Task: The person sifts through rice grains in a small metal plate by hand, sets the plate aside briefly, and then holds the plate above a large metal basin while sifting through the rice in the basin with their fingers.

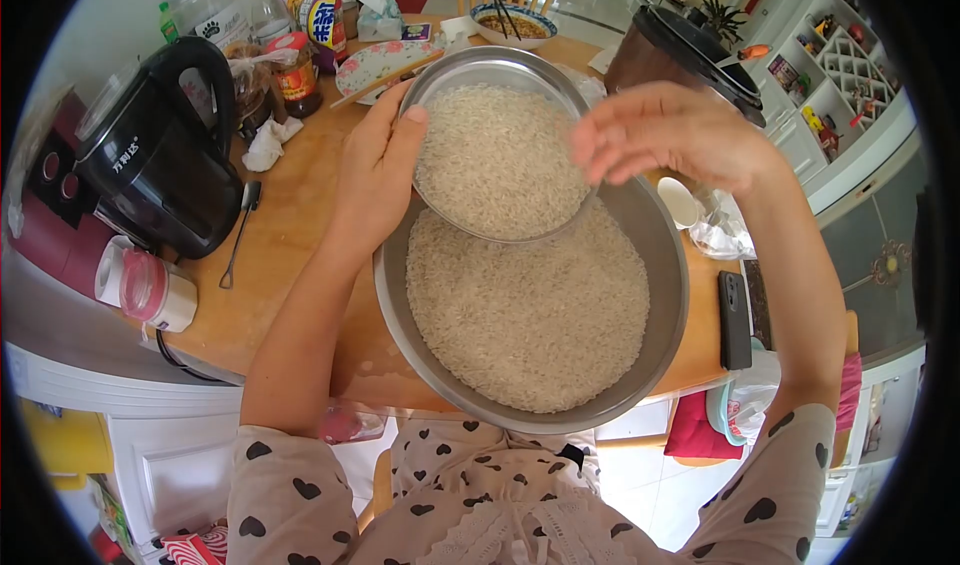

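Observation:
My left hand (375,170) grips a small round metal bowl (490,69) by its left rim, thumb over the edge. White rice (500,160) fills much of it. The bowl is tilted toward me above the far side of a larger metal basin (668,295). More rice (530,315) covers the basin's bottom in a broad layer. My right hand (680,137) is raised beside the small bowl's right rim, fingers loosely stretched and slightly blurred. Nothing shows in its fingers; whether the fingertips touch the rim I cannot tell.
On the wooden table's (275,265) left stand a black electric kettle (160,150), a pink-lidded jar (150,290) and a spoon (242,235). A phone (734,320) lies at right. Behind are a dark pot (675,60), a noodle bowl with chopsticks (513,30), and a floral plate (375,65).

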A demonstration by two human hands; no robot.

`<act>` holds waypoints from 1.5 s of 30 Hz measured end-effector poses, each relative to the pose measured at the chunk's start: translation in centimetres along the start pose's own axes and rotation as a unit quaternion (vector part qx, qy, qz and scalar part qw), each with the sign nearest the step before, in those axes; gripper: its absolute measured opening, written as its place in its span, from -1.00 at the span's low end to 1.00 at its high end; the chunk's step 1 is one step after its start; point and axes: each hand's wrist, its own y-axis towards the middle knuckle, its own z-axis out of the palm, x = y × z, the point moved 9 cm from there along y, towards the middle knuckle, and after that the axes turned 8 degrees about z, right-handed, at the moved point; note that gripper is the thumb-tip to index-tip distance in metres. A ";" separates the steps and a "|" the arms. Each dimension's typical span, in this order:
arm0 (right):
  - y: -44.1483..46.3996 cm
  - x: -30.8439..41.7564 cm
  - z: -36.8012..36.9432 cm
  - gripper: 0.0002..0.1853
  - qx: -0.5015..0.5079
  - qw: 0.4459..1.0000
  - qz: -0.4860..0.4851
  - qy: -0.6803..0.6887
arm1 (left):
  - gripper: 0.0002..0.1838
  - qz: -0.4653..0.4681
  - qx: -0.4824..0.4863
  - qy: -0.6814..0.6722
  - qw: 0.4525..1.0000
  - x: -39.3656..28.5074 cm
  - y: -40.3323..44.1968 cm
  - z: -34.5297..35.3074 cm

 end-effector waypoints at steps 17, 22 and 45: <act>-0.4 -6.8 10.7 -0.54 -0.031 0.941 -0.008 -0.337 | -0.59 0.025 -0.033 0.008 0.999 -0.6 0.0 -0.4; -2.0 -4.8 12.8 -0.62 0.080 0.953 -0.056 -0.288 | -0.57 0.033 -0.030 0.023 0.999 0.0 -0.1 -0.5; -1.1 -5.4 13.7 -0.51 0.023 0.977 0.009 -0.213 | -0.59 0.022 -0.027 0.007 0.999 -0.1 -0.1 -0.3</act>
